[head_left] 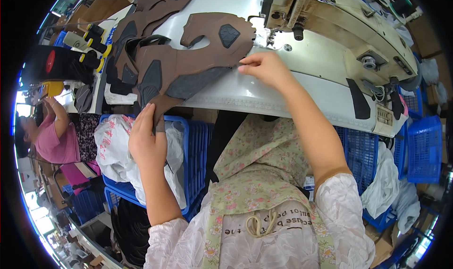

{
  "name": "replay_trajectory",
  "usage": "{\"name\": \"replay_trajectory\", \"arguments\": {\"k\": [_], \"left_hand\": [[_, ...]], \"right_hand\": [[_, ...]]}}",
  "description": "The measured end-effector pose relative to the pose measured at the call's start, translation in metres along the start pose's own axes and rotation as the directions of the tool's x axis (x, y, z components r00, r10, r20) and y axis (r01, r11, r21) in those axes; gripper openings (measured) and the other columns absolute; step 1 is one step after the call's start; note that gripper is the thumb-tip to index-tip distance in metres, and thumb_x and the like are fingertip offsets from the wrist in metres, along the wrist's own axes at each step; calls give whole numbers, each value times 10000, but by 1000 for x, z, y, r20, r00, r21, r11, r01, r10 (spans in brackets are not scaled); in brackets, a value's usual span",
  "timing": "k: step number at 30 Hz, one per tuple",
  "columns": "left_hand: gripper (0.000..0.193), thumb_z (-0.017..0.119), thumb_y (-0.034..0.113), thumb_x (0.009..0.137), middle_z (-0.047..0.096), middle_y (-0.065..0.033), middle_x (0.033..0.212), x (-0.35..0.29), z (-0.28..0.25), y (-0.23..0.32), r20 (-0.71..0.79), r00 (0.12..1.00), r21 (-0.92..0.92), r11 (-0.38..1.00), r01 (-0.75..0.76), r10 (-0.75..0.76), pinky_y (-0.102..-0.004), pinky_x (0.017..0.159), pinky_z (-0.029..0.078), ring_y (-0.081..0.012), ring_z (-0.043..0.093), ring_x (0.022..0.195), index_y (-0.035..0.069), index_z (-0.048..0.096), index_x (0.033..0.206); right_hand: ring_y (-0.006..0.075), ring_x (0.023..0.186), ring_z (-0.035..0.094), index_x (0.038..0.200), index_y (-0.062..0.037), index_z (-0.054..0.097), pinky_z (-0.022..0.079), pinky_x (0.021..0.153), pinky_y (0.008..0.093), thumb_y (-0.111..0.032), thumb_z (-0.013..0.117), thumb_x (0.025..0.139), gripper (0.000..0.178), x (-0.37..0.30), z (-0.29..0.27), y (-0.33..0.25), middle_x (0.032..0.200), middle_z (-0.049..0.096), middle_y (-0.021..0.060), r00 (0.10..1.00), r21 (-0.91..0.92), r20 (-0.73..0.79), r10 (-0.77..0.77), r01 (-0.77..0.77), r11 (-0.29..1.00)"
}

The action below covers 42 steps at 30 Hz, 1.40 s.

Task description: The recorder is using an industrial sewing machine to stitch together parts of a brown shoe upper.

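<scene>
Tabletop (264, 91) near edge: brown panel (196, 61) overhanging, left hand (147, 137) and right hand (267, 71) pinching it; guessing alignment, probably needs steady guiding next.

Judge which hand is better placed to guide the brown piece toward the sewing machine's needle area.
Probably the right hand: it grips the brown piece by an edge near the sewing machine, while the left hand holds a narrow end farther from the machine.
</scene>
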<state>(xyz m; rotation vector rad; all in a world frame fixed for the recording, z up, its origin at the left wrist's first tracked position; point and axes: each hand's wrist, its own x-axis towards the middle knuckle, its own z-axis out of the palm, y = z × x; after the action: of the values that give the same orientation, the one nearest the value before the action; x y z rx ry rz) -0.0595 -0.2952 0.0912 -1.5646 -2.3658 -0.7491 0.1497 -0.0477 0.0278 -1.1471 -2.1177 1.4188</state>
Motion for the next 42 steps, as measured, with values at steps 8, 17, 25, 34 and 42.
{"name": "replay_trajectory", "arguments": {"k": [8, 17, 25, 34, 42], "left_hand": [[271, 640, 173, 875, 687, -139, 1090, 13, -11, 3, 61, 998, 30, 999, 12, -14, -360, 873, 503, -312, 649, 1021, 39, 672, 1108], [271, 647, 180, 869, 687, -137, 1095, 8, -6, 1, 50, 999, 23, 1000, 10, -11, -364, 876, 505, -307, 651, 1023, 36, 676, 1097], [283, 630, 185, 880, 685, -152, 1083, 6, -6, -3, 47, 998, 9, 999, -33, 32, -365, 878, 491, -324, 648, 1013, 45, 666, 1123], [337, 677, 216, 807, 688, -189, 960, 31, -19, -8, 277, 959, -69, 996, -49, 66, -364, 739, 504, -337, 658, 837, 36, 681, 1092], [343, 682, 288, 829, 711, -153, 924, 48, -33, -15, 298, 953, -106, 994, -21, 51, -327, 729, 503, -244, 670, 779, 43, 707, 1067]], "right_hand": [[217, 813, 665, 1071, -26, 709, 515, 771, 326, -316, 796, 715, 467, -26, -4, 1, 881, 701, 113, 995, -137, -95, -19, 6, 991], [217, 826, 672, 1033, -33, 725, 514, 768, 322, -305, 787, 727, 415, -16, -6, -27, 916, 713, 135, 998, -240, -1, 68, -66, 969], [240, 819, 673, 963, -65, 744, 521, 757, 334, -298, 781, 715, 342, -6, -12, -22, 882, 710, 139, 998, -367, 60, 23, 1, 930], [256, 758, 630, 1039, -71, 692, 508, 698, 353, -175, 733, 728, 331, -95, 48, -92, 813, 637, 95, 873, -103, 357, -333, 391, 914], [272, 835, 629, 978, -90, 681, 514, 718, 393, -206, 705, 743, 263, -111, 117, -96, 843, 615, 89, 700, -240, 309, -644, 713, 659]]}}
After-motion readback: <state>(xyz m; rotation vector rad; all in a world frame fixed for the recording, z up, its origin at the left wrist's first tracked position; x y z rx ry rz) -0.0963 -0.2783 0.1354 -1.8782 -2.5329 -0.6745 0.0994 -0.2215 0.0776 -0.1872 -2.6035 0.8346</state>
